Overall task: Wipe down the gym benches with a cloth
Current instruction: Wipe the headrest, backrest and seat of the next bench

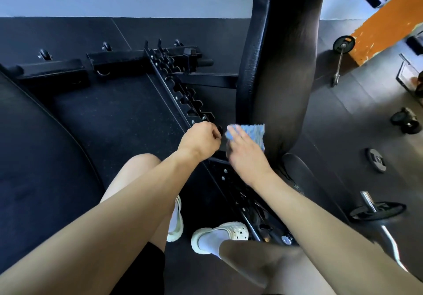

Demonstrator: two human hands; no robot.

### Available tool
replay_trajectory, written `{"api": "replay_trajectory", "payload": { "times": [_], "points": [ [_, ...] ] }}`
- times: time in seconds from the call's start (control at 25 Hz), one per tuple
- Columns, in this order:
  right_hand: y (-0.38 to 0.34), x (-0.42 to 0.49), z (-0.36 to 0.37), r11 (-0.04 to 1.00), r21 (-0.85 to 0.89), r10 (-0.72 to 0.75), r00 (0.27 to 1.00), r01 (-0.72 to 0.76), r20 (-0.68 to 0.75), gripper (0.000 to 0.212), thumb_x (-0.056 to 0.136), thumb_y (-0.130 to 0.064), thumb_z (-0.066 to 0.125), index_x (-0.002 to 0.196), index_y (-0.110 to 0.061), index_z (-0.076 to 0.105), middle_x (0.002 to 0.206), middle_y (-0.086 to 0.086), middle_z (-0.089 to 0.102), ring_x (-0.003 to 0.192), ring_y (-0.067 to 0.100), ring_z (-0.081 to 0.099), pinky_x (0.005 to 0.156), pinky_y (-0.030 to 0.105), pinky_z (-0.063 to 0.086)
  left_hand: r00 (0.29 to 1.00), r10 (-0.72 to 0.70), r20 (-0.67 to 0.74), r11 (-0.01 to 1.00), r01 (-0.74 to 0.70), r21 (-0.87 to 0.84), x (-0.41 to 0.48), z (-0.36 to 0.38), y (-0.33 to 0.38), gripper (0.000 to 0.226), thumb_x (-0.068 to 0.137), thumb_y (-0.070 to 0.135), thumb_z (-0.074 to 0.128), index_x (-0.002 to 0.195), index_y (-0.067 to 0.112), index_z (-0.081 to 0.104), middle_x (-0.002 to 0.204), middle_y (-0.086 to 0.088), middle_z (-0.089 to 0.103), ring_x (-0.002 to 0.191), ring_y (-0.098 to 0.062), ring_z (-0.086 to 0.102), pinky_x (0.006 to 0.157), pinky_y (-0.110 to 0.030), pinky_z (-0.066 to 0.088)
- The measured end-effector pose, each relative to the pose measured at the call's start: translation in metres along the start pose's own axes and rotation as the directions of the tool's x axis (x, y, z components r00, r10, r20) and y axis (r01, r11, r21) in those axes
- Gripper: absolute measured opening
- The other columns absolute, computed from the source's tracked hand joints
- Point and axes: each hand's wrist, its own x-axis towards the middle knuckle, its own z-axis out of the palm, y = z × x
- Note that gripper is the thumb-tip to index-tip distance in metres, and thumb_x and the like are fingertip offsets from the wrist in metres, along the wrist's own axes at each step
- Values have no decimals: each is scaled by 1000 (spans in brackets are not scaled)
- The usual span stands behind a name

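Cloth [253, 132] — a small blue, nubbly rag — lies flat against the lower left edge of the back pad [281, 65]. The right grip [246, 155] pins it there, fingers laid straight over it, pressing rather than clutching. It looks light and limp, so it would likely bunch or slide unless the palm bears on it evenly; flat fingers across its middle seem the soundest hold.

The back pad stands raised nearly upright. Its black vinyl is smooth and faintly creased — probably slick when damp, yet firm enough to lean into. Left of the back pad, the left grip [199, 140] is curled closed around the end of the notched rail [183, 93], seemingly to steady the frame. Below the back pad's foot sits the dark seat pad [297, 168]. The bench as a whole looks heavy, unlikely to shift under wiping pressure.
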Motion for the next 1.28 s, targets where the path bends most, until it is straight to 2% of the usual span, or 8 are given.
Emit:
{"api": "replay_trajectory", "payload": {
  "times": [0.12,0.4,0.64,0.92,1.0,1.04,1.12,1.28],
  "points": [
    [-10,-9,11,995,-35,-89,990,94,110,26,92,-19,61,113,-16,74,140,15,58,153,42,17,122,51,-12,1000,-21,-16,999,22,41,-1,1,-2,18,87,21,58,90,29,74,93,9,73,87,-18,67,81,-34,58],
    [25,29,-21,992,52,124,972,-116,-202,22,84,-8,73,106,-9,75,123,12,66,143,42,37,125,51,19,999,-39,25,985,34,166,-3,5,5,24,88,20,50,67,16,62,65,0,63,61,-25,60,53,-28,44],
    [-19,26,9,943,-329,16,980,51,198,42,97,-39,52,132,-17,62,138,10,58,140,37,38,125,49,15,999,-48,3,988,47,145,-6,2,-1,24,89,21,47,68,16,59,67,1,62,60,-23,57,56,-28,42],
    [-47,21,44,959,-74,-200,838,273,507,44,85,-25,70,128,-28,62,132,-2,59,130,27,45,113,52,20,998,-43,48,984,34,172,-5,5,-1,22,88,16,47,68,14,56,67,-2,63,55,-22,54,50,-26,39],
    [-40,9,43,975,183,-185,916,125,357,38,84,-21,70,122,-26,68,130,-2,61,127,26,51,110,44,32,998,-31,63,983,19,182,-6,10,0,23,92,20,48,73,14,61,73,-3,65,63,-25,60,54,-28,42],
    [-33,1,44,948,312,-111,982,60,150,31,83,-21,72,113,-24,72,125,-2,65,123,27,54,104,38,41,998,-26,66,983,14,184,-7,14,1,25,94,24,48,74,15,61,74,-3,65,66,-26,61,57,-29,44],
    [-15,-17,51,942,300,-59,952,153,-299,17,79,-13,70,94,-20,72,105,-2,68,113,29,57,93,34,50,997,-10,80,982,-5,188,-8,21,3,30,97,29,47,72,17,58,73,-2,63,67,-25,60,58,-30,43],
    [14,-42,47,913,393,74,907,105,-414,34,75,-2,54,104,-14,68,132,4,61,122,32,50,106,42,40,982,38,183,991,-61,122,-8,34,10,30,100,29,46,85,13,67,80,-4,68,74,-26,64,61,-33,50]
  ]
}}
